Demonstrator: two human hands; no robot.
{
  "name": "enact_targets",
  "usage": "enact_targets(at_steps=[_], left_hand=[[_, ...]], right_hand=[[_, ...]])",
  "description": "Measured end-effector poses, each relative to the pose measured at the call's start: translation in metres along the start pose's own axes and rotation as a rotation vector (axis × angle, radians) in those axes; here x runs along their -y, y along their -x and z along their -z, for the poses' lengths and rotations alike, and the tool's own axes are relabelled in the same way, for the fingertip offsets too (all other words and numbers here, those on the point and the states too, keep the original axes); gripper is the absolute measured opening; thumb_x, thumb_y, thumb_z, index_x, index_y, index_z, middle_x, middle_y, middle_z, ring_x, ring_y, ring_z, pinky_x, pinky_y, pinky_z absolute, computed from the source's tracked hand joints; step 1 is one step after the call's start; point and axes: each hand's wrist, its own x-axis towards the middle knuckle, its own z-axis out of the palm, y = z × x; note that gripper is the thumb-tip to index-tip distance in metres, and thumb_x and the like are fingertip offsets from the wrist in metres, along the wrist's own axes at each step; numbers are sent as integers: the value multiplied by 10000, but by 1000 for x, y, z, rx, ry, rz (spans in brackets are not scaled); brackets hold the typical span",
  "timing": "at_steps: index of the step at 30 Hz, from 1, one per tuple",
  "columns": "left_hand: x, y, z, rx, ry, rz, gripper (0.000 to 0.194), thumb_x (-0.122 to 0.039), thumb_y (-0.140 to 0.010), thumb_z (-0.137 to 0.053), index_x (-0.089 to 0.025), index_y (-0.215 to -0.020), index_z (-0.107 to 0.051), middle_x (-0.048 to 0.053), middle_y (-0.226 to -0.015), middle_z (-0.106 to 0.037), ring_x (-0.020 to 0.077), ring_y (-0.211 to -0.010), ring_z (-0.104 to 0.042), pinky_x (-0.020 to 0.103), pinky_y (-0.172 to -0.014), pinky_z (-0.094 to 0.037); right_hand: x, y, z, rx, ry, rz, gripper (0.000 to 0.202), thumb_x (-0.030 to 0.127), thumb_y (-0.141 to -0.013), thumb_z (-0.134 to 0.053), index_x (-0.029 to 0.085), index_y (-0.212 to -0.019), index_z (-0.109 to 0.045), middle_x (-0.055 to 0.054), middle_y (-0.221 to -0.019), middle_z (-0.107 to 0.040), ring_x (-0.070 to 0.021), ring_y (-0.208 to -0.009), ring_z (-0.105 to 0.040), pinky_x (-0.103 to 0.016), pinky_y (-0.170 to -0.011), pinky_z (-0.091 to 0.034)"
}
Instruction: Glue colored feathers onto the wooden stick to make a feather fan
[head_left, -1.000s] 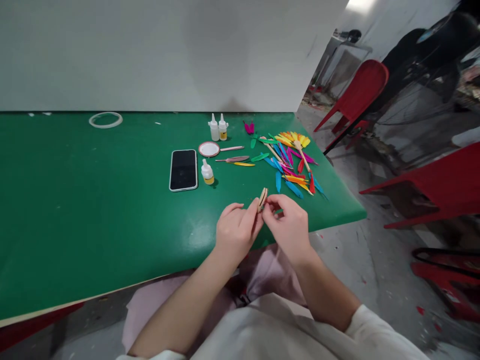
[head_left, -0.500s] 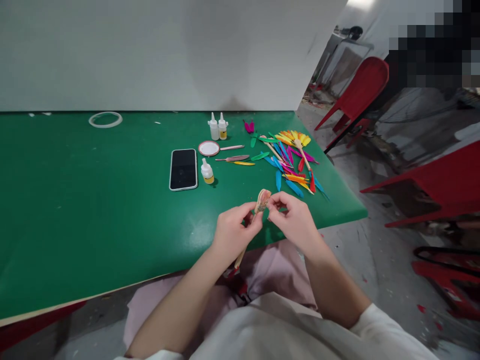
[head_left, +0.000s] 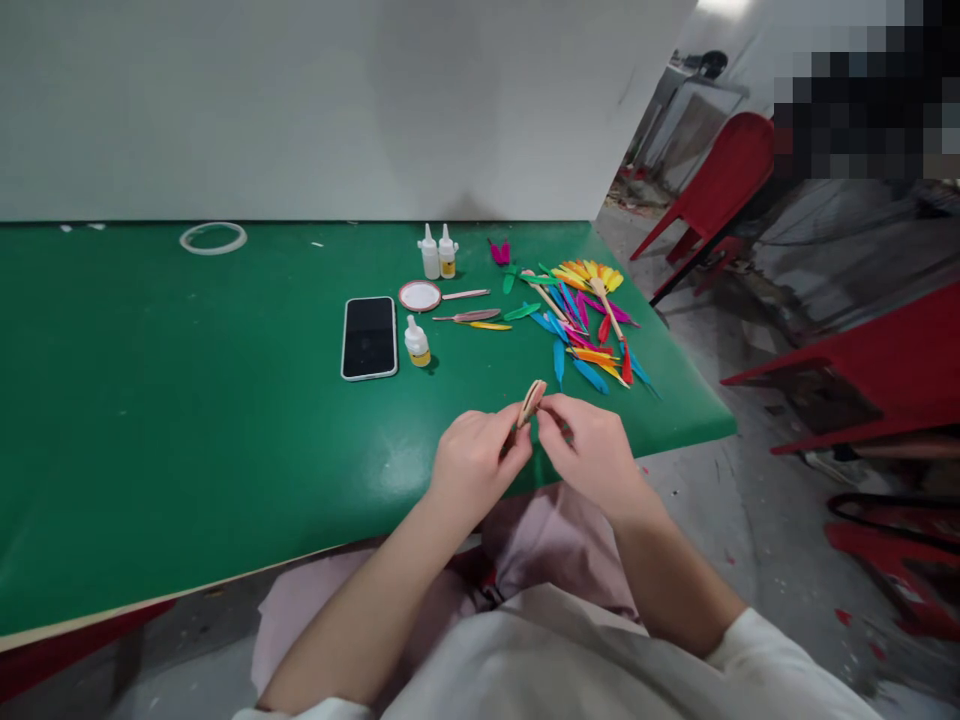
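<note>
My left hand [head_left: 476, 462] is closed on a small pale wooden piece [head_left: 532, 402], held tilted above the table's front edge. At the piece's right side, my right hand [head_left: 589, 445] pinches with thumb and forefinger; what lies between those fingertips is too small to make out. Beyond my hands, bright feathers [head_left: 590, 376] lie in a loose heap, with a yellow feather fan [head_left: 598, 284] at its back. A small bottle with a yellow label [head_left: 418, 345] stands left of the heap, near a round white lid [head_left: 420, 296].
A phone [head_left: 370, 338] lies on the green table [head_left: 225, 430]. Two more bottles [head_left: 439, 254] stand near the grey wall [head_left: 300, 110]. A clear ring [head_left: 213, 238] lies at the back left. Red chairs [head_left: 720, 180] stand on the right.
The wooden piece has turned more edge-on, and its stick below my left hand no longer shows. Both hands have shifted slightly, the fingertips of my right hand still close to the piece.
</note>
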Motion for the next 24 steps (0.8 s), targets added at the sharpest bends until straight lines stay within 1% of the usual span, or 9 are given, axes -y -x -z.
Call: enact_targets(at_steps=[3, 6, 8, 11, 16, 19, 24], left_hand=[[2, 1, -3, -14, -41, -30, 189, -227, -875, -528, -155, -984, -663, -13, -608, -632, 122, -568, -564, 248, -594, -399], [3, 2, -4, 13, -49, -26, 188, -244, -887, -514, -161, -965, -664, -7, -605, -631, 123, -578, -577, 246, -596, -393], [3, 2, -5, 52, -42, -16, 184, -233, -886, -506, -160, -937, -667, -6, -597, -629, 124, -569, -574, 244, -585, -387], [3, 0, -3, 136, 23, 34, 184, -217, -870, -505, -160, -918, -674, -6, -603, -629, 121, -557, -556, 234, -565, -375], [4, -6, 2, 317, 267, 250, 205, -215, -836, -525, -177, -949, -693, -37, -572, -581, 85, -505, -476, 199, -529, -340], [4, -10, 4, 365, 405, 366, 212, -230, -817, -541, -171, -940, -703, -41, -566, -561, 80, -511, -452, 193, -535, -343], [5, -13, 3, 453, 694, 538, 229, -281, -814, -548, -158, -922, -707, -46, -526, -540, 82, -496, -467, 194, -526, -361]], right_hand=[[0, 1, -7, -75, 122, 28, 210, 222, -834, -447, 185, -723, -622, -13, -659, -656, -121, -589, -570, -239, -570, -341], [-2, -1, -13, -137, 236, 43, 220, 207, -803, -454, 181, -637, -597, -9, -590, -628, -117, -546, -539, -252, -542, -301], [-3, -3, -15, -139, 279, 41, 216, 196, -772, -461, 180, -588, -573, -8, -566, -611, -116, -534, -518, -261, -531, -273], [-6, -9, -12, -82, 254, 32, 207, 186, -724, -466, 180, -525, -519, -2, -534, -565, -109, -522, -465, -261, -525, -249], [-13, -15, -5, 50, -24, -26, 220, 185, -682, -448, 183, -463, -420, 30, -477, -428, -88, -485, -357, -242, -508, -252], [-18, -14, -2, 94, -224, -75, 200, 198, -683, -446, 180, -484, -469, 30, -493, -447, -87, -501, -380, -234, -516, -287], [-24, -11, -1, 200, -609, -259, 165, 218, -651, -460, 172, -531, -564, 36, -489, -479, -82, -461, -405, -216, -457, -300]])
